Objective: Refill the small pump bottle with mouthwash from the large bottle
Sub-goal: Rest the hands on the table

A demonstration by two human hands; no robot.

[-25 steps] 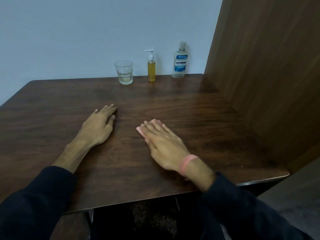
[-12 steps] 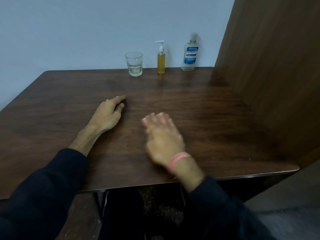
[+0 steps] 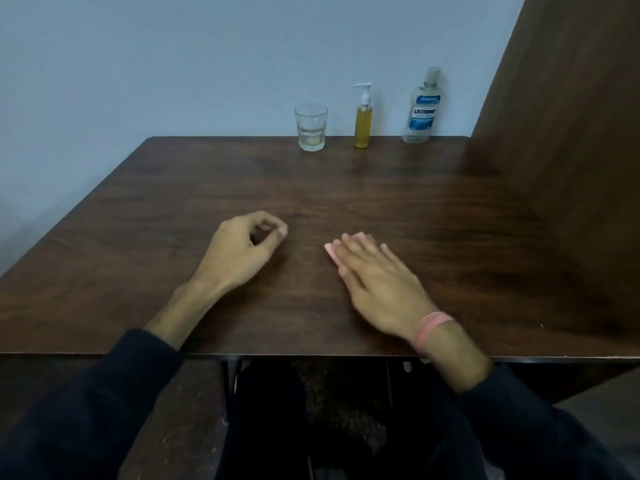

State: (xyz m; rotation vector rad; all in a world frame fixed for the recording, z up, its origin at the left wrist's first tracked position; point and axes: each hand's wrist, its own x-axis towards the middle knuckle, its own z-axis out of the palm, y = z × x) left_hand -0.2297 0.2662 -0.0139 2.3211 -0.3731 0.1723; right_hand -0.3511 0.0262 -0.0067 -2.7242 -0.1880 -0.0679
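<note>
Resting on the dark desk (image 3: 173, 209): left hand (image 3: 239, 251) loosely curled, gripping nothing; right hand (image 3: 377, 285) flat, fingers (image 3: 356, 245) spread, also empty. Standing upright along the far edge, well apart from both: glass (image 3: 311, 128), small pump bottle (image 3: 363, 121), large bottle (image 3: 422, 109).

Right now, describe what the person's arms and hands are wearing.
Both arms wear dark, near-black long sleeves, pushed up so the forearms show. The right hand has a pink band around its wrist. The left hand wears nothing; no rings or gloves show.
</note>
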